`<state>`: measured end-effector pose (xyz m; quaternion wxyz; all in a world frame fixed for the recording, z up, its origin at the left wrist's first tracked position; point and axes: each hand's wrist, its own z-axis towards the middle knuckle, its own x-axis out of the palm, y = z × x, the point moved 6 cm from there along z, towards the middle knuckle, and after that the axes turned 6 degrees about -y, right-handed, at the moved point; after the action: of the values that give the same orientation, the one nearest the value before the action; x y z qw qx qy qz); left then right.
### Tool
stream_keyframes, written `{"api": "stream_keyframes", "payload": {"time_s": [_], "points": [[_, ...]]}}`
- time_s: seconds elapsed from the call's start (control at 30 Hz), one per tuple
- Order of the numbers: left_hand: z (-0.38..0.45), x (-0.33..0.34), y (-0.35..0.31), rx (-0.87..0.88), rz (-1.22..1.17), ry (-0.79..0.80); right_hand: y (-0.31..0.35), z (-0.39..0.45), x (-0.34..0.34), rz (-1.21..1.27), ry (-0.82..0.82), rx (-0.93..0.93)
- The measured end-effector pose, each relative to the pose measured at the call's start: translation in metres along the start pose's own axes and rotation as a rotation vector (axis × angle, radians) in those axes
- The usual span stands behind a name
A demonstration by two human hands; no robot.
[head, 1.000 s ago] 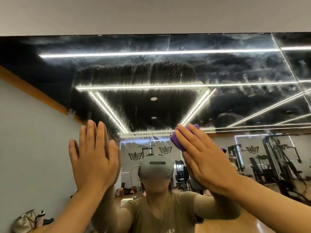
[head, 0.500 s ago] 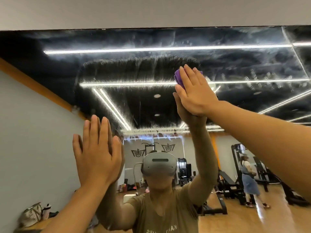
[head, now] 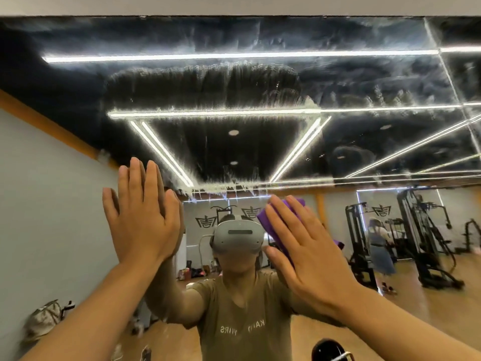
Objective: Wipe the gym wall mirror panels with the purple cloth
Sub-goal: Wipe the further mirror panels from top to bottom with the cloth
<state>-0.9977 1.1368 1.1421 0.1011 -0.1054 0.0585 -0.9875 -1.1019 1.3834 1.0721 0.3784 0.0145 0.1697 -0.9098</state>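
The wall mirror panel fills the view, with streaky wet smears across its upper part. My right hand lies flat with straight fingers and presses the purple cloth against the glass at about head height. The cloth shows above my fingertips and at the right side of my hand. My left hand rests flat on the mirror to the left, fingers straight and together, holding nothing.
A seam to the adjoining mirror panel runs down at the far right. The glass reflects me wearing a headset, gym machines, another person at the right, and a bag on the floor at lower left. A dark round object sits at the bottom edge.
My right hand slid the cloth from high on the glass back down to head height. My left hand stayed flat in about the same place.
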Motion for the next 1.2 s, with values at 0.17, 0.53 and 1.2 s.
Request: {"api": "stream_keyframes", "payload": {"time_s": [0.17,0.53,1.2], "points": [[-0.001,-0.001,-0.001,0.006,-0.016,-0.007,-0.007,0.028,-0.007,0.005,-0.023,-0.018],[-0.002,-0.001,0.001,0.050,-0.020,0.034,-0.034,0.161,-0.025,0.014,-0.023,0.208],[-0.003,-0.001,0.002,0.072,-0.033,0.070,0.030,-0.019,0.007,0.023,0.005,0.097]]}}
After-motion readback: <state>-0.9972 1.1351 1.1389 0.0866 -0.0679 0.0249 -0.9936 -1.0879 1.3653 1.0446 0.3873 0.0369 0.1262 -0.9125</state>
